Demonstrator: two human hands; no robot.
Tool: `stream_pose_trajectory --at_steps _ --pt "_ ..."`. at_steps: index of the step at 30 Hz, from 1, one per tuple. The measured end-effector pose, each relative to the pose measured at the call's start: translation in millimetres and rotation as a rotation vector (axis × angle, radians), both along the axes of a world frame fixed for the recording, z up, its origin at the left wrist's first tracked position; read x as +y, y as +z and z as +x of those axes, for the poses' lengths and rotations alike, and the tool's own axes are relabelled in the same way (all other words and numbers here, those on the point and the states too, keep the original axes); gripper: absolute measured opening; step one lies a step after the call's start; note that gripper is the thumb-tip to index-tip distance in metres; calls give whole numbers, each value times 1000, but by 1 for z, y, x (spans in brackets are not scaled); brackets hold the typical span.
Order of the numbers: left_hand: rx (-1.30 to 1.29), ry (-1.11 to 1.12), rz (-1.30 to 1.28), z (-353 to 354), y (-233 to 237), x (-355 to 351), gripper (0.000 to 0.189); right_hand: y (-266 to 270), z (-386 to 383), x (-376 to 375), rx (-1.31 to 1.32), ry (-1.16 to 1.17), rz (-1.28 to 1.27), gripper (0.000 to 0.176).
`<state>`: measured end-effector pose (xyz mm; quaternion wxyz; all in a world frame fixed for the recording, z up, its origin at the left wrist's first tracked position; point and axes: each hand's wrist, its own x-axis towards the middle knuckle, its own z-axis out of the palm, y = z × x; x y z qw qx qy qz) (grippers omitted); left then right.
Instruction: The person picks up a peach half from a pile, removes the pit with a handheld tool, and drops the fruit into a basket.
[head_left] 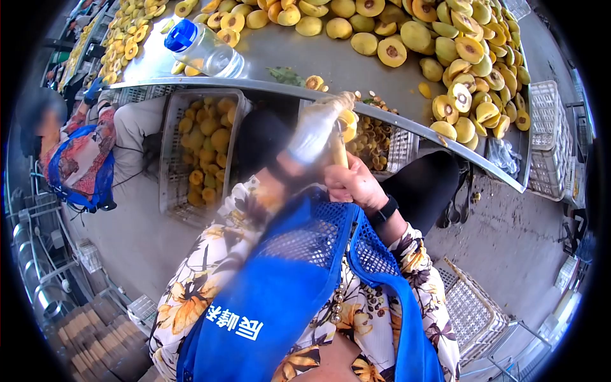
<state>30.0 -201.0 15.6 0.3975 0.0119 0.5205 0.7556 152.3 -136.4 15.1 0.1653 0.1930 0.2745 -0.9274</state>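
My left hand (312, 130), in a white glove, is closed around a yellow peach half (348, 124) just in front of the table edge. My right hand (356, 185), bare with a dark band at the wrist, grips the pale handle (338, 153) of a small tool. That tool points up to the peach; its working end is hidden against the fruit. Below and beyond my hands is a crate of pits and peach scraps (372, 140). On the table near my left hand lies a cut piece of peach (314, 83).
Halved peaches (471, 51) are heaped on the metal table (280, 48), beside a blue-capped water bottle (203, 49). A crate of whole-looking peaches (207, 146) stands to the left. Another person (83, 149) sits farther left. Stacked white crates (548, 137) stand right, another basket (471, 312) behind.
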Motion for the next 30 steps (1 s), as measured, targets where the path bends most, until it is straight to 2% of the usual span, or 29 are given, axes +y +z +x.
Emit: stream_pose_trajectory --at_steps 2,5,7,9,10,12,13,14,15,16,17,19,21,22,23,24,25,27,29,30 --pt "-155 -23 148 -8 -24 -4 30 -19 0 4 52 21 -140 16" --pt "-477 165 227 -20 -28 -3 32 -27 4 7 402 54 -133 15" --pt "-410 153 240 -32 -23 -9 35 -25 6 9 373 14 -136 15" --pt "-349 121 195 -33 5 -25 37 -14 5 12 193 71 284 16" --pt "-309 185 28 -40 12 -35 38 -15 7 14 215 83 294 16" --pt "-247 270 20 -59 8 -62 32 -18 13 21 257 92 326 15" --pt "-187 290 -7 -67 10 -83 30 -23 18 25 267 27 157 14" --pt "-128 252 110 -83 -2 -110 30 -24 17 28 198 30 163 12" --pt "136 405 -237 -81 8 -124 35 -25 14 28 131 30 167 11" --pt "514 384 -693 -101 -17 -151 44 -31 8 22 88 150 656 15" --pt "730 79 -1319 -111 1 -159 48 -65 13 15 225 228 1455 24" --pt "1156 177 -1533 -124 -11 -170 49 -51 10 14 56 234 1368 29" --pt "1207 130 -1383 -123 11 -129 45 -43 6 13 5 157 1324 27" --pt "1306 9 -1296 -113 31 -93 40 -38 4 14 -16 115 1304 26" --pt "1495 100 -1048 -120 19 -63 33 -32 3 18 -7 87 1273 26" --pt "2122 -141 -943 -143 2 -38 25 -25 5 22 -1 56 1241 25" --pt "2069 -105 -779 -138 6 5 24 -20 7 25 4 23 1210 24" --pt "1811 -256 -724 -125 17 79 25 -22 15 30 -24 -37 1248 23" --pt "1883 -441 -864 -133 -4 136 25 -15 24 34 -85 -55 1310 23" --pt "1823 -548 -896 -138 -21 152 26 -14 31 36 -107 -86 1314 22"
